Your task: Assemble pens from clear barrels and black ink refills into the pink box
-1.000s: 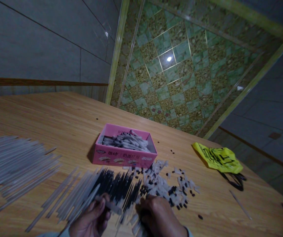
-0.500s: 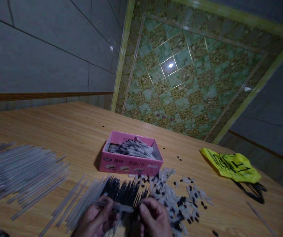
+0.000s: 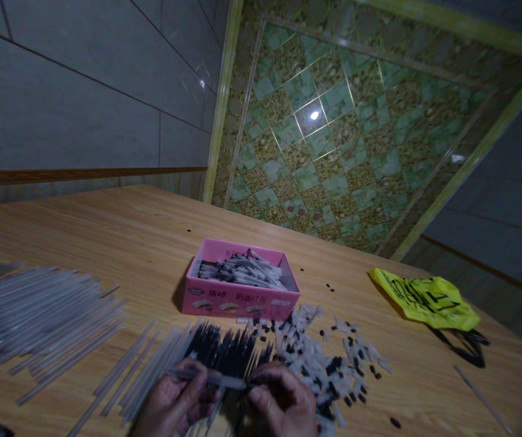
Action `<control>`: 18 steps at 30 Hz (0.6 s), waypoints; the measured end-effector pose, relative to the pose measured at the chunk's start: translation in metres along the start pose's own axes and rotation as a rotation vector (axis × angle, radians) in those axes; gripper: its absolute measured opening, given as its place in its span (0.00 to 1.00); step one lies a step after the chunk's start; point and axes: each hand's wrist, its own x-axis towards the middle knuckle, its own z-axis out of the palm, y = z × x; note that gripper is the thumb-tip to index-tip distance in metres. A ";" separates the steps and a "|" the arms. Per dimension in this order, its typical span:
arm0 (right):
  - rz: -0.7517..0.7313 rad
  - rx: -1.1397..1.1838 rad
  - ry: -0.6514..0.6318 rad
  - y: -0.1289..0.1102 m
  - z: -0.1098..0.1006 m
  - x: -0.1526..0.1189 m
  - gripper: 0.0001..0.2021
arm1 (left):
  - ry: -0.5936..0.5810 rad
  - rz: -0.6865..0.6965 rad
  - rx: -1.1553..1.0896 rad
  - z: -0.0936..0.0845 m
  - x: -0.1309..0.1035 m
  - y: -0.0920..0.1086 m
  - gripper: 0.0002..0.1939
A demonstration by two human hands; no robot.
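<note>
My left hand (image 3: 176, 400) is closed around a pen (image 3: 227, 381), a translucent barrel lying almost level and pointing right. My right hand (image 3: 286, 397) pinches at the pen's right end; something small and dark shows at its fingertips, too blurred to name. Just behind both hands lies a row of black-filled pen refills (image 3: 220, 349), partly hidden by my fingers. Clear pen tubes (image 3: 158, 358) lie side by side left of them. To the right spreads a heap of whitish pen caps (image 3: 306, 358) mixed with small black plugs (image 3: 334, 367).
A pink box (image 3: 238, 301) filled with pens (image 3: 243, 270) stands behind the refills. A large pile of clear tubes (image 3: 47, 321) covers the table's left. At the right lie a yellow bag (image 3: 425, 300) with a black strap (image 3: 459, 352) and a single thin stick (image 3: 482, 397).
My right fingers have shifted slightly left, closer around the pen's end. The left hand still holds the pen in nearly the same place. The view has tilted slightly.
</note>
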 end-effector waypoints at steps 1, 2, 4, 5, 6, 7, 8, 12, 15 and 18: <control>-0.023 -0.015 -0.003 0.000 0.000 0.000 0.09 | -0.005 0.001 0.005 0.000 0.000 -0.001 0.18; -0.034 -0.026 -0.007 0.000 -0.001 0.000 0.09 | -0.014 0.003 0.005 -0.001 0.000 -0.001 0.17; -0.050 -0.036 -0.023 0.001 -0.001 0.001 0.07 | -0.033 0.006 -0.007 -0.001 0.001 -0.002 0.17; -0.063 -0.038 -0.031 0.002 -0.001 0.001 0.07 | -0.038 0.007 -0.014 -0.002 0.001 -0.003 0.18; -0.079 -0.038 -0.038 0.004 -0.001 0.001 0.06 | -0.040 0.007 -0.019 -0.002 0.001 -0.004 0.18; -0.097 -0.036 -0.045 0.005 -0.001 0.001 0.05 | -0.040 0.006 -0.020 -0.002 0.001 -0.004 0.18; -0.116 -0.033 -0.053 0.006 -0.002 0.001 0.04 | -0.037 0.004 -0.018 -0.002 0.001 -0.004 0.18; -0.192 -0.049 -0.081 0.008 -0.003 0.003 0.01 | -0.027 -0.008 -0.011 -0.004 0.002 -0.006 0.19; -0.218 -0.097 -0.114 0.005 -0.005 0.004 0.02 | -0.049 -0.013 0.001 -0.006 0.004 -0.009 0.18; -0.197 -0.160 -0.095 0.002 -0.006 0.003 0.02 | -0.073 0.005 0.025 -0.008 0.004 -0.011 0.17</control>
